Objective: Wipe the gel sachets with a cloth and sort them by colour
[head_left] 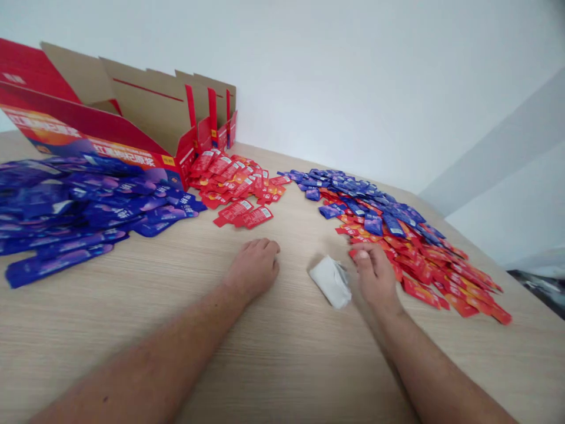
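My left hand (255, 266) rests on the wooden table (273, 359) with its fingers curled under, holding nothing that I can see. My right hand (375, 274) lies at the near edge of a mixed pile of red and blue sachets (397, 235), its thumb and fingers pinching a red sachet (353, 253). A crumpled white tissue (331, 281) sits on the table just left of my right hand, touching it or nearly so. A sorted heap of red sachets (236, 185) lies beyond my left hand.
A large heap of long purple-blue packets (79, 206) covers the left of the table. Behind it stand open red cardboard boxes (132, 118) with raised flaps. A white wall runs along the table's far edge. The table's right edge drops off near dark items (538, 288).
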Action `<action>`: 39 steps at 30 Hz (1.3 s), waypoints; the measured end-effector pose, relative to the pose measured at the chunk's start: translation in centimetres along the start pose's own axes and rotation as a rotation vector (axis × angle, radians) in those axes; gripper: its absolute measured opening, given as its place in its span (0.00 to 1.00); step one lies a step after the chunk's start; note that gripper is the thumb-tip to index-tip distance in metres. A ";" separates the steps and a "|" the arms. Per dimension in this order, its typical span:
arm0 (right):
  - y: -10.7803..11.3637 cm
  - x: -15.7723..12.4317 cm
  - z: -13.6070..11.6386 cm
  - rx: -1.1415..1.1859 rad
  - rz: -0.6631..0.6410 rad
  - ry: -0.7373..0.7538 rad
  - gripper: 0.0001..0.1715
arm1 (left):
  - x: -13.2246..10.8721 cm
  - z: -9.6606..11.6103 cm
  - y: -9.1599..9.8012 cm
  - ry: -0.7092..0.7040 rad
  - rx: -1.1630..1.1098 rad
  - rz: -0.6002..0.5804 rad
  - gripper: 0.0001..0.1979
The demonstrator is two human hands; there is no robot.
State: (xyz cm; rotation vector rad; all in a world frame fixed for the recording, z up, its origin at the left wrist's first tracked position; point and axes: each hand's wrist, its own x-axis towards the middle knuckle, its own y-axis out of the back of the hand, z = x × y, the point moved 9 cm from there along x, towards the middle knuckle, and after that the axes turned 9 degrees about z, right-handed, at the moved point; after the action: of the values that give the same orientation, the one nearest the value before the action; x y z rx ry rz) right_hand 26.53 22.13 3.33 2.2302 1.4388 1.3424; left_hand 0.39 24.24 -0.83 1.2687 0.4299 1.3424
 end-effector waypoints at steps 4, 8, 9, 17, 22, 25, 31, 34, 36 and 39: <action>-3.7 6.2 -2.3 -0.103 -0.111 0.167 0.18 | 0.0 0.1 0.2 0.006 -0.034 0.013 0.10; -10.7 14.7 -1.4 -0.341 -0.161 0.379 0.20 | -0.1 0.0 0.3 0.026 -0.057 -0.007 0.10; -12.6 16.8 -0.4 -0.403 -0.174 0.374 0.22 | -0.2 0.0 0.3 0.027 -0.060 -0.017 0.10; -25.4 25.7 6.5 -0.691 -0.418 0.198 0.36 | 0.0 0.0 0.4 0.057 -0.084 -0.062 0.07; -29.1 25.5 9.1 -0.751 -0.563 0.085 0.38 | 0.0 -0.1 0.2 0.066 -0.088 -0.090 0.06; -29.6 24.3 9.6 -0.765 -0.599 0.060 0.39 | 0.1 -0.1 0.2 0.062 -0.089 -0.094 0.06; -28.4 20.8 7.5 -0.739 -0.665 0.126 0.41 | 0.1 -0.1 0.1 0.052 -0.072 -0.100 0.07; -27.0 18.4 6.0 -0.722 -0.685 0.158 0.41 | 0.1 -0.1 0.1 0.041 -0.054 -0.088 0.07; -25.9 16.7 5.1 -0.708 -0.701 0.176 0.42 | 0.1 -0.1 0.2 0.030 -0.042 -0.075 0.07; -24.0 14.1 3.7 -0.679 -0.732 0.213 0.42 | 0.0 0.0 0.2 0.015 -0.032 -0.062 0.07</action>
State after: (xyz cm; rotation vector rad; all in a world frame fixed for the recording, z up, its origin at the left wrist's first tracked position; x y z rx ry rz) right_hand 15.67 46.94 -3.86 1.0254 1.3628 1.4909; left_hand 0.30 24.22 -0.66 1.2108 0.4533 1.3024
